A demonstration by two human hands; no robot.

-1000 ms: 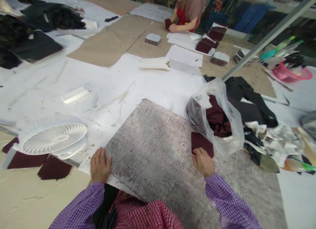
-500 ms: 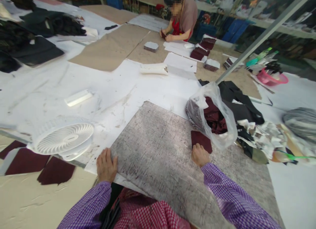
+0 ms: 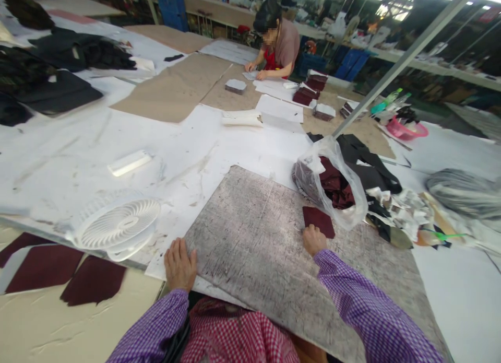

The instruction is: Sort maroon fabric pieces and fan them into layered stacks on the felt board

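Note:
My left hand [image 3: 180, 265] lies flat with its fingers spread at the front left edge of a grey, scored board [image 3: 250, 237]. On the board's right side, my right hand [image 3: 314, 240] has its fingers bent down onto the near left edge of a small maroon fabric piece [image 3: 320, 222]. The fingertips appear closed on that edge, though the hand partly hides them. Just behind the piece stands a clear plastic bag [image 3: 358, 209] holding crumpled maroon fabric [image 3: 335, 183].
A white fan [image 3: 121, 224] lies left of the board. More maroon pieces [image 3: 45, 269] rest on a lower cream surface. Paper and dark scraps [image 3: 410, 211] sit at right by a slanting metal pole [image 3: 391, 75]. Across the table a co-worker [image 3: 279, 44] bends over stacked pieces.
The camera view has tilted up and shifted slightly. Both hands keep nearly the same places on the board. The co-worker's hands now rest on a pale piece instead of a dark one.

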